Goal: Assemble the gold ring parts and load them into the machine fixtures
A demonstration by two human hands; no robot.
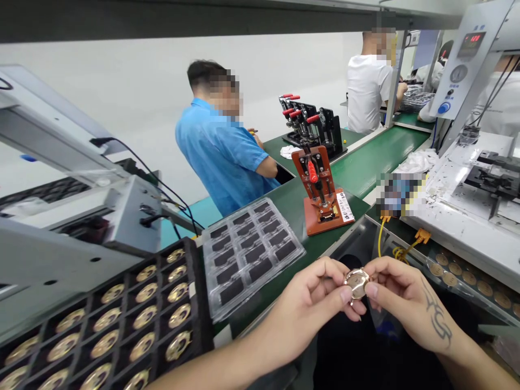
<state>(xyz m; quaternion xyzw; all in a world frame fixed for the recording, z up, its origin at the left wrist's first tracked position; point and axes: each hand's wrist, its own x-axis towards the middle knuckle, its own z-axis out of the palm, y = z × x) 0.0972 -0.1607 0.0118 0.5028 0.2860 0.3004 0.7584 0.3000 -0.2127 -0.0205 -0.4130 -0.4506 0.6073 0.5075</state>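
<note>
Two bare hands are pinching a gold-coloured watch case (357, 284) in mid-air, just off the near edge of a green worktop (288, 203) and above a dark lap (349, 357). The left hand (323, 290) and the right hand (398, 284) are both clamping on the case from opposite sides, thumbs pressing at its rim and fingers curling behind. So small and polished a piece is likely calling for light, even pressure, with thumbs best resting on the rim rather than sliding onto the shiny face, where smudges could be forming. Neither grip is best loosening until the other is bearing the weight, and working inside the worktop's near edge is seeming safer against a drop. The case is gleaming warmly around its rim, its round, paler face tilting toward the camera, catching light and showing a dark mark too small for reading. Beside that same near edge, an orange clamp (317, 187) is standing upright, while a clear tray (300, 251) is lying to its left.
</note>
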